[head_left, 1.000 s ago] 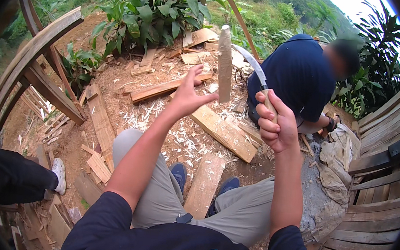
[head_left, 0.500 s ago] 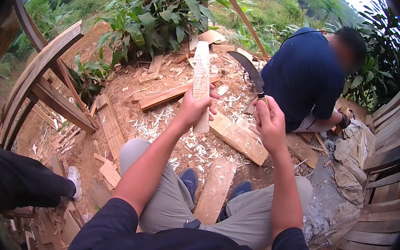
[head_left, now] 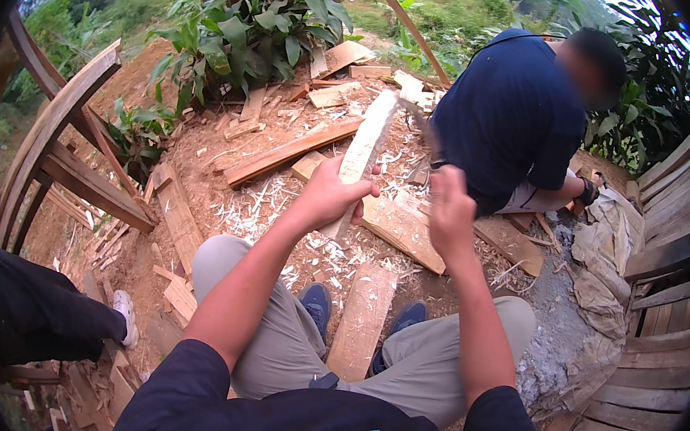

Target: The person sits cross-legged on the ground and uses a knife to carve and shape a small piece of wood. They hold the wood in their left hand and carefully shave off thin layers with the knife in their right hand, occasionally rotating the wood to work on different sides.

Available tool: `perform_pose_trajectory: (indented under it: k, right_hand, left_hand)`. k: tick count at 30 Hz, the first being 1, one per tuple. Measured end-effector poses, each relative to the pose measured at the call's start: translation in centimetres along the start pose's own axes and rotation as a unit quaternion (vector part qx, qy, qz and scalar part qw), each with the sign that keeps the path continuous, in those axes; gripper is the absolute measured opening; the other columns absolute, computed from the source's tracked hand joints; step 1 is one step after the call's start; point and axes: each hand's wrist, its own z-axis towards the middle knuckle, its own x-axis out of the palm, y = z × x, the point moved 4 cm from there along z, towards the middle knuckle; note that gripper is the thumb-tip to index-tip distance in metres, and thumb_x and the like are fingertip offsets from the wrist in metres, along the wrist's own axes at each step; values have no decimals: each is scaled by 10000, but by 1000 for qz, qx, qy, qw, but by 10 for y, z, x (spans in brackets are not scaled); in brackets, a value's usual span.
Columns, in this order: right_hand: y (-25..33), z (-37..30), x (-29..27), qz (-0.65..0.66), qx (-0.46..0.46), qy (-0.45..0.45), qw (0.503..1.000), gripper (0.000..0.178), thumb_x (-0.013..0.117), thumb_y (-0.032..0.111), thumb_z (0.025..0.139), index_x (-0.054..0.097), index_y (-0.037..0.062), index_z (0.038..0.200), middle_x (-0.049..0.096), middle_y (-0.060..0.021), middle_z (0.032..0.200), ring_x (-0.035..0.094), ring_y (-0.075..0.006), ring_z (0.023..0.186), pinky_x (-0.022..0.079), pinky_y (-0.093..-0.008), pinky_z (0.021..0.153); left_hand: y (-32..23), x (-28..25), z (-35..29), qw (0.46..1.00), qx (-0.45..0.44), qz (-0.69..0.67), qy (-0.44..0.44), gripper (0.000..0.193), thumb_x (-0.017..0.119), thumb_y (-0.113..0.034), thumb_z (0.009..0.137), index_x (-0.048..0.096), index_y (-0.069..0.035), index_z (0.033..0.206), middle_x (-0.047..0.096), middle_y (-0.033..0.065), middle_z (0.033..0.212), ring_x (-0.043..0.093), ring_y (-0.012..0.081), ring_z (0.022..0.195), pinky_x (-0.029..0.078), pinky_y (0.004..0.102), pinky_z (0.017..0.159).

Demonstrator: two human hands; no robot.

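Observation:
My left hand [head_left: 332, 195] is wrapped round a pale, roughly hewn piece of wood [head_left: 369, 135], which slants up and away from me. Its upper face shows fresh cut marks. In my right hand [head_left: 450, 211] is the handle of a sickle-like billhook, smeared by motion. The dark curved blade [head_left: 429, 131] reaches toward the far end of the wood; I cannot tell whether it touches. Below my hands, between my shoes, lies a flat board [head_left: 362, 321]. A thicker plank [head_left: 402, 231] rests on the ground just beyond.
A co-worker in a dark blue shirt [head_left: 505, 106] crouches at the right. Another person's leg [head_left: 46, 303] shows at the left. Curved wooden frames [head_left: 55, 121] stand at the left, a slatted wooden structure [head_left: 652, 386] at the right. Shavings [head_left: 258, 215] and offcuts cover the soil.
The billhook has come closer to the wood, its blade now blurred near the far end. The wood in my left hand has tilted to the right.

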Motion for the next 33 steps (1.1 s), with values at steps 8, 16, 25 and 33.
perform_pose_trajectory:
  k: [8, 16, 25, 33]
  right_hand:
    - [-10, -5, 23, 167, 142, 55, 974, 320, 457, 307, 1087, 554, 19, 984, 539, -73, 643, 491, -140, 560, 380, -340, 542]
    - [-20, 1, 14, 449, 302, 112, 833, 386, 378, 342, 1054, 621, 46, 1009, 440, 44, 624, 346, -29, 453, 264, -200, 403]
    - [-2, 14, -30, 547, 140, -62, 823, 322, 424, 345, 1072, 503, 40, 1138, 527, -20, 817, 413, -38, 516, 283, -194, 402]
    - [25, 16, -81, 334, 26, -285, 898, 406, 627, 149, 1021, 339, 124, 1307, 600, -50, 787, 477, -42, 497, 327, -178, 398]
  left_hand:
    - [-3, -11, -5, 998, 8, 57, -24, 408, 668, -92, 839, 563, 38, 1212, 686, 114, 867, 630, 157, 549, 543, 319, 522]
    - [3, -14, -2, 996, -45, 67, -44, 453, 648, -105, 853, 534, 19, 1274, 691, 119, 901, 673, 183, 615, 561, 321, 575]
    - [3, -21, 1, 998, -31, 31, -52, 555, 584, -69, 882, 369, 37, 1383, 667, 143, 856, 644, 192, 562, 558, 329, 531]
    - [2, -16, -2, 998, -25, 44, -36, 483, 610, -112, 919, 407, 27, 1334, 654, 123, 836, 612, 156, 535, 527, 309, 490]
